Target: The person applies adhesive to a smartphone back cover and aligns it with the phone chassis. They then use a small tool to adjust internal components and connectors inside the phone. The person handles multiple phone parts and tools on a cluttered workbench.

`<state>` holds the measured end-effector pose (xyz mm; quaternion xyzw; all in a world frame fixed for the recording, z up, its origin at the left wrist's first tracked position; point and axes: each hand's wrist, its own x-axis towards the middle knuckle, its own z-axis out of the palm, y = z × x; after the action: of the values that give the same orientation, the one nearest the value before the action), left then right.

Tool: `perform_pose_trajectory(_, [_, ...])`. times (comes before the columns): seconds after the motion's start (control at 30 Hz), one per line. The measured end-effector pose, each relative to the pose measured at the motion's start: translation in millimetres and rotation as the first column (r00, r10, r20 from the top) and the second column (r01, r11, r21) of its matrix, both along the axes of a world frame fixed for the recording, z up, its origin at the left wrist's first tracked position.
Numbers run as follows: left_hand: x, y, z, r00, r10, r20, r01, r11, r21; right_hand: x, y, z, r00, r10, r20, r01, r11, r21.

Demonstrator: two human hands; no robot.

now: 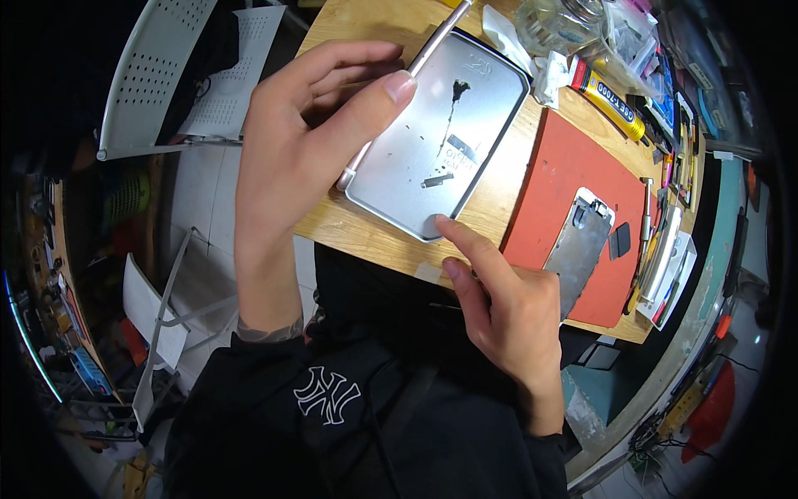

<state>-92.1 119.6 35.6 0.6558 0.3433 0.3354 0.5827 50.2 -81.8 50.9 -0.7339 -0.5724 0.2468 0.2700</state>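
My left hand [303, 125] is closed round a thin rose-gold phone housing [438, 43], seen almost edge-on, with the thumb pressing its near side. The housing is tilted up over the left side of a shallow silver metal tray [399, 170]. In the tray are a black smear [459, 90], a small dark strip [437, 180] and several tiny dark crumbs. My right hand [515, 312] reaches up to the tray's near corner. Its index fingertip touches the rim there, the thumb stands apart, and the other fingers are curled, with nothing visible in them.
A red mat [540, 208] on the wooden table bears a phone screen assembly [579, 241] and a small black piece [620, 241]. Beyond lie a yellow-and-black glue tube [611, 101], a glass jar [561, 25], crumpled tissue [550, 79] and tools [647, 208]. White chairs [154, 75] stand at left.
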Motion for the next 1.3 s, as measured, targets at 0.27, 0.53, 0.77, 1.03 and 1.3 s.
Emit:
perform_pose_trajectory(0.27, [-1,-2,-1,1.0,0.016,-0.021,-0.016,1.0,-0.021,1,0,-6,0.995,-0.04,-0.088,0.044,0.998,0.035])
perform_pose_trajectory(0.53, [-1,-1,-3,1.0,0.011,0.021,-0.01,0.999,-0.031,5,6,-6,0.997,-0.007,-0.081,0.01,0.999,0.039])
perform_pose_trajectory(0.77, [-1,-2,-1,1.0,-0.016,0.013,0.016,1.0,-0.022,5,4,-8,0.995,-0.026,-0.099,0.033,0.997,0.069])
perform_pose_trajectory(1.03, [3,-9,3,1.0,-0.001,-0.002,0.001,0.999,-0.049,5,7,-12,0.988,-0.052,-0.145,0.065,0.994,0.083])
perform_pose_trajectory(1.3, [8,-17,10,0.986,-0.016,-0.168,0.019,1.0,0.016,4,10,-24,0.996,-0.057,-0.072,0.069,0.982,0.175])
